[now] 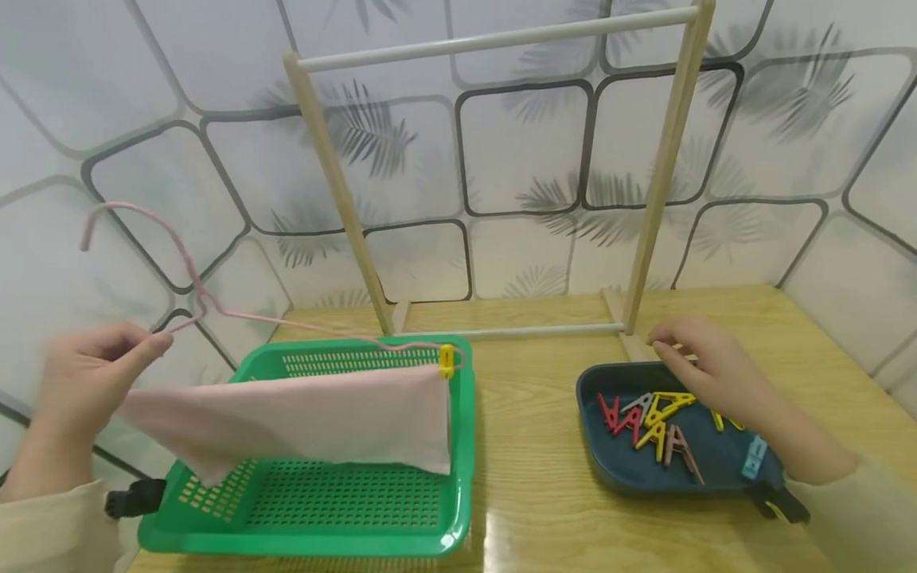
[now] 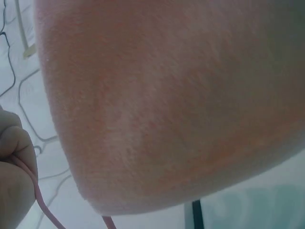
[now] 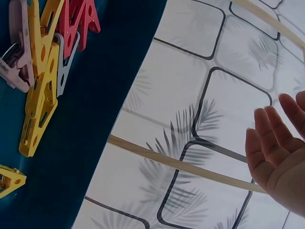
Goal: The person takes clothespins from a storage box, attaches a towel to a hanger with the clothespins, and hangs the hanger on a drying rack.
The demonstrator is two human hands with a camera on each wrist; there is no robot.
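My left hand (image 1: 93, 374) pinches the left part of a pink wire hanger (image 1: 286, 322), whose hook points up and left. From the hanger a pale pink cloth (image 1: 301, 422) hangs over the green basket (image 1: 464, 446). A yellow clothespin (image 1: 446, 362) clips the cloth's right corner to the hanger; my hand hides the other corner. In the left wrist view the cloth (image 2: 167, 105) fills most of the picture. Above the dark blue tray (image 1: 609, 473), my right hand (image 1: 705, 358) holds nothing, its fingers loosely bent. Several clothespins (image 1: 652, 430) in red, yellow, grey and pink lie in the tray.
Behind the basket and tray stands a wooden rack (image 1: 662, 175) with a white top bar (image 1: 501, 40) and a low bar. A light blue clothespin (image 1: 754, 458) lies at the tray's right side. Patterned wall covering (image 1: 526, 151) surrounds the wood-grain table (image 1: 526, 493).
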